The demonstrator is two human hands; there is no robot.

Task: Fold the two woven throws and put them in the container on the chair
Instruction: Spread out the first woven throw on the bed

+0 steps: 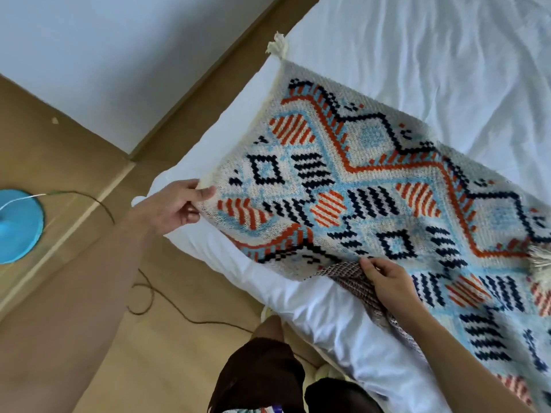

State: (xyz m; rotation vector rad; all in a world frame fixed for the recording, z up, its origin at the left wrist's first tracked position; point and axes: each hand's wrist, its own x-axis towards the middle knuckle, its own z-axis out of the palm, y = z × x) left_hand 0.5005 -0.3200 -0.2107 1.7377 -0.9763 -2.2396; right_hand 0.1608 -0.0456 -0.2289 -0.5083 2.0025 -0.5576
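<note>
Left hand (176, 204) and right hand (384, 278) each pinch the throw (372, 180) edge on the bed (447, 55); keep corners matched, fabric taut

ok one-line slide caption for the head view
Both hands, left and right, pinch edges of a blue, orange and navy patterned woven throw on a white-sheeted bed.

Bare white sheet (447, 55) beyond the throw (372, 180): open room. Wooden floor (179, 338) at left carries a loose cord (155, 296) and blue round base (18, 225).
</note>
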